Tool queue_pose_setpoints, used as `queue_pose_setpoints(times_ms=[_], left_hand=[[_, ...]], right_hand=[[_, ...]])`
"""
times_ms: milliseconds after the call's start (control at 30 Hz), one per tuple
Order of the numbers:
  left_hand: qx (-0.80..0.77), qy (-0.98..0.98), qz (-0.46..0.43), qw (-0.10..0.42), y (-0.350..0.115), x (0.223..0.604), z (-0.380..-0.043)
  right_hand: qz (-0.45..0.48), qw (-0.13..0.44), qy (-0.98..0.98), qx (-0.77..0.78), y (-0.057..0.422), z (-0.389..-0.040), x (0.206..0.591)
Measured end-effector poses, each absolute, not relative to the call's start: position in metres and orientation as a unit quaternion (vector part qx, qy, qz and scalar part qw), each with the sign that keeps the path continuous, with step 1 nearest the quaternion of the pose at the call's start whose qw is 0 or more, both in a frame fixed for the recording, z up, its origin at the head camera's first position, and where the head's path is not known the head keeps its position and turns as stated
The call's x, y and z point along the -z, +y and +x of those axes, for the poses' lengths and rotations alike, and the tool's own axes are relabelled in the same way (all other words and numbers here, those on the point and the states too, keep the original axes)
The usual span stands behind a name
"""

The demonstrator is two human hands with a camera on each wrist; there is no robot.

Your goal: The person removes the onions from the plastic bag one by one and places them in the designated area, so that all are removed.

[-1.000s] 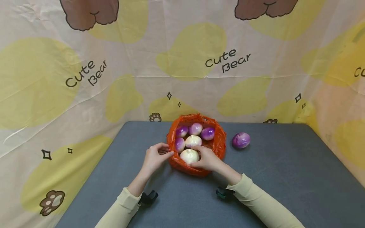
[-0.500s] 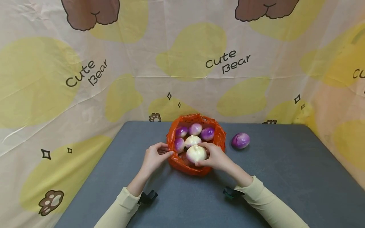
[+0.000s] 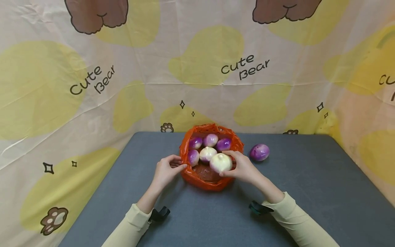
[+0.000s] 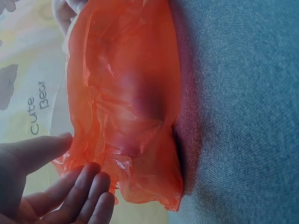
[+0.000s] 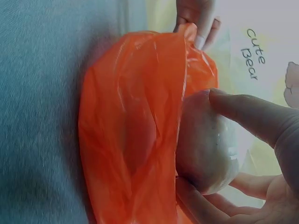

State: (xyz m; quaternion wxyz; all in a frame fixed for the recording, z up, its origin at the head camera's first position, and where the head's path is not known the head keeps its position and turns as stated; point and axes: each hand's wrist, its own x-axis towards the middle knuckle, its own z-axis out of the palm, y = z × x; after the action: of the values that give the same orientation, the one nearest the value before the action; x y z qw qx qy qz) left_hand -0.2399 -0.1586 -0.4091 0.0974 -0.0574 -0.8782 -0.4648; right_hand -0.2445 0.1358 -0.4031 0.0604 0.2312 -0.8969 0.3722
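An orange plastic bag (image 3: pixel 188 174) stands with its mouth spread wide. Inside it sit several purple-and-white onions, one of them a pale-topped onion (image 3: pixel 208 154) in the middle. My right hand (image 3: pixel 245 167) grips another onion (image 3: pixel 220 163) between thumb and fingers, at the bag's near right rim. Seen from the right wrist, this onion (image 5: pixel 205 140) shows above the bag's edge. My left hand (image 3: pixel 166 169) pinches the bag's left rim, thumb at the edge and the other fingers along the outside, as the left wrist view of the bag (image 4: pixel 126 107) shows.
A single purple onion (image 3: pixel 259 152) lies on the dark grey table (image 3: pixel 308 178) to the right of the bag. Behind the table hangs a patterned cloth (image 3: pixel 197 61) with bear prints and lettering. Each wrist wears a black strap.
My right hand has lifted the onion from the bag's near side and drawn it up and to the right, baring the bag's bottom there. The left hand stays at the rim.
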Motion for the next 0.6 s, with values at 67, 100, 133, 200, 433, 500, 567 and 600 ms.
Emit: queue_pose_setpoints(times_ms=[67, 100, 133, 200, 433, 500, 567, 600], left_hand=[[0.465, -0.878, -0.057, 0.097, -0.159, 0.409, -0.240], [0.466, -0.878, -0.057, 0.097, -0.159, 0.409, -0.240], [0.466, -0.878, -0.057, 0.097, -0.158, 0.409, -0.240], [0.466, -0.878, -0.056, 0.098, -0.158, 0.410, -0.240], [0.466, -0.878, -0.057, 0.097, -0.158, 0.408, -0.239], [0.465, -0.878, -0.057, 0.097, -0.158, 0.408, -0.239], [0.464, -0.879, -0.057, 0.097, -0.157, 0.407, -0.239], [0.464, -0.879, -0.056, 0.097, -0.157, 0.407, -0.239]], right_hand=[[0.226, 0.063, -0.895, -0.380, 0.140, -0.244, 0.402], [0.223, 0.065, -0.894, -0.383, 0.142, -0.243, 0.402], [0.221, 0.065, -0.892, -0.388, 0.145, -0.243, 0.401], [0.218, 0.065, -0.890, -0.396, 0.149, -0.243, 0.401], [0.204, 0.061, -0.882, -0.419, 0.163, -0.245, 0.399], [0.200, 0.064, -0.882, -0.421, 0.168, -0.245, 0.399], [0.197, 0.065, -0.884, -0.420, 0.173, -0.246, 0.399], [0.193, 0.066, -0.885, -0.418, 0.175, -0.246, 0.398]])
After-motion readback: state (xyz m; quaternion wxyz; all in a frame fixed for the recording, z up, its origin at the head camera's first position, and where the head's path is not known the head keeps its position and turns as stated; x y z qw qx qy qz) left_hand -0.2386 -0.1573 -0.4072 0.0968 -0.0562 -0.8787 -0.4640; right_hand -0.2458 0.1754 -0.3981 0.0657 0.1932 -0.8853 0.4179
